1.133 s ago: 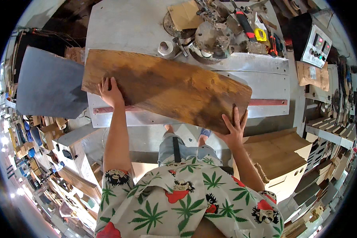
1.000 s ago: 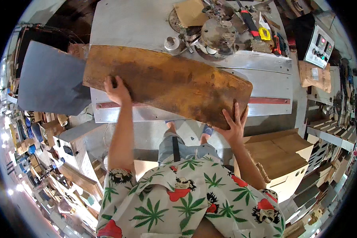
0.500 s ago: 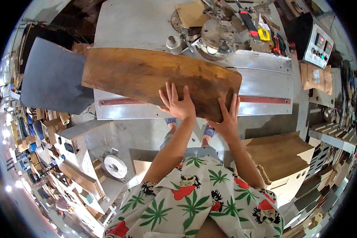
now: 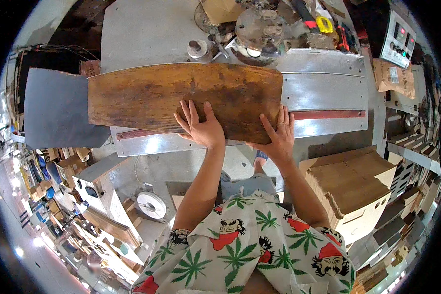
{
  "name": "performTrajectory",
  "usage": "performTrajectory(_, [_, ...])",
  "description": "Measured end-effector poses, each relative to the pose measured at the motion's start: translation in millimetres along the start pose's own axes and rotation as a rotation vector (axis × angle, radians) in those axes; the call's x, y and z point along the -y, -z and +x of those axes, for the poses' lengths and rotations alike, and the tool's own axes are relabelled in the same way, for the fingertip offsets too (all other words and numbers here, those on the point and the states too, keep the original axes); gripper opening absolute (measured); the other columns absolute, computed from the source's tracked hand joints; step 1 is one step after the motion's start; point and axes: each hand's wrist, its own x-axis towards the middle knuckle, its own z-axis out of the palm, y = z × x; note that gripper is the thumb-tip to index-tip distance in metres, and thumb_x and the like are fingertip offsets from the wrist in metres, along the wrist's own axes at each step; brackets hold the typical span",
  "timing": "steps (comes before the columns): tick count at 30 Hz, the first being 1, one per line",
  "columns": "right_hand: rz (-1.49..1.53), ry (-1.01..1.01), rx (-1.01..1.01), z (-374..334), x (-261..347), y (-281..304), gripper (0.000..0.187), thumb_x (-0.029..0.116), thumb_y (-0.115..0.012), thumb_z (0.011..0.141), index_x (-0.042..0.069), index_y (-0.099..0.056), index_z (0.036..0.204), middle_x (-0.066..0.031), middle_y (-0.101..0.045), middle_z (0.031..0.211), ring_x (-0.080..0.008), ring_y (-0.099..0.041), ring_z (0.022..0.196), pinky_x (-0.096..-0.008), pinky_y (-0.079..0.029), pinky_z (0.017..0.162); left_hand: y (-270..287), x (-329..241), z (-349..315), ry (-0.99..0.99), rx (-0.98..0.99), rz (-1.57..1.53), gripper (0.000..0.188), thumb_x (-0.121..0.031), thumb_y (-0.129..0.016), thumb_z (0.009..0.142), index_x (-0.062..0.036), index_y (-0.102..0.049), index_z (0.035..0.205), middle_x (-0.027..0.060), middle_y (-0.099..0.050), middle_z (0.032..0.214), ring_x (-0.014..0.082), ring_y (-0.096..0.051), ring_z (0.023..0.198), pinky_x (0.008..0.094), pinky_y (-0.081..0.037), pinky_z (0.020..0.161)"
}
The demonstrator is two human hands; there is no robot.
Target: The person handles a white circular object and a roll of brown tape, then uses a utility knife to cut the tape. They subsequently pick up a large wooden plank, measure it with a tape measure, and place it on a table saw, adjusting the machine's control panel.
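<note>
A long brown wooden board (image 4: 157,93) with dark stains lies across the metal worktable, its left end reaching over a grey panel (image 4: 59,108). My left hand (image 4: 203,130) rests on the board near its front edge, fingers spread flat. At the board's right front corner is my right hand (image 4: 278,136), its fingers stretched apart, some on the top face and some along the right end. Whatever touches the underside is hidden. A red strip (image 4: 328,114) runs along the table and passes beneath the board.
Behind the board stand a round machine head (image 4: 259,29) and a metal cylinder (image 4: 199,50). A yellow tape measure (image 4: 324,24) lies among tools at the back right. A control box (image 4: 398,39) is at far right, a cardboard box (image 4: 350,176) at lower right, a white reel (image 4: 151,205) below left.
The board has turned counterclockwise, so it lies closer to parallel with the table's front edge. Both hands have moved along with it. The view has shifted slightly.
</note>
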Motion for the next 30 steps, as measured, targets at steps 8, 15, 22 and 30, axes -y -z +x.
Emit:
performTrajectory(8, [-0.009, -0.065, 0.026, 11, 28, -20, 0.104, 0.063, -0.098, 0.059, 0.028, -0.067, 0.151, -0.0339, -0.038, 0.17, -0.0505, -0.039, 0.158, -0.0647, -0.033, 0.128, 23, 93, 129, -0.101, 0.044, 0.24, 0.072, -0.068, -0.07, 0.098, -0.0323, -0.06, 0.16, -0.0079, -0.044, 0.175, 0.0317, -0.027, 0.166, 0.0818, -0.007, 0.124])
performTrajectory(15, [0.02, -0.007, 0.016, 24, 46, -35, 0.111, 0.062, -0.099, 0.054, 0.03, -0.064, 0.154, -0.0375, -0.036, 0.169, -0.0544, -0.04, 0.156, -0.066, -0.035, 0.127, 105, 335, 459, -0.07, 0.081, 0.084, 0.087, -0.071, -0.071, 0.097, -0.015, -0.057, 0.161, 0.0222, -0.047, 0.169, 0.0385, -0.047, 0.154, 0.0583, -0.034, 0.124])
performTrajectory(22, [0.007, -0.019, 0.08, 36, 56, -44, 0.111, 0.065, -0.099, 0.054, 0.031, -0.065, 0.153, -0.0398, -0.037, 0.168, -0.0562, -0.042, 0.154, -0.0685, -0.035, 0.125, 197, 417, 602, -0.074, 0.425, 0.153, 0.089, -0.066, -0.077, 0.096, 0.0066, -0.063, 0.147, 0.0184, -0.067, 0.145, 0.0281, -0.061, 0.133, 0.0385, -0.045, 0.116])
performTrajectory(30, [-0.009, 0.003, 0.123, 52, 72, -51, 0.109, 0.065, -0.099, 0.052, 0.029, -0.068, 0.15, -0.0418, -0.037, 0.167, -0.0561, -0.041, 0.156, -0.0681, -0.032, 0.126, 224, 478, 621, 0.008, 0.479, 0.194, 0.084, -0.068, -0.072, 0.099, 0.0056, -0.069, 0.139, 0.0151, -0.072, 0.136, 0.0284, -0.067, 0.121, 0.0402, -0.05, 0.106])
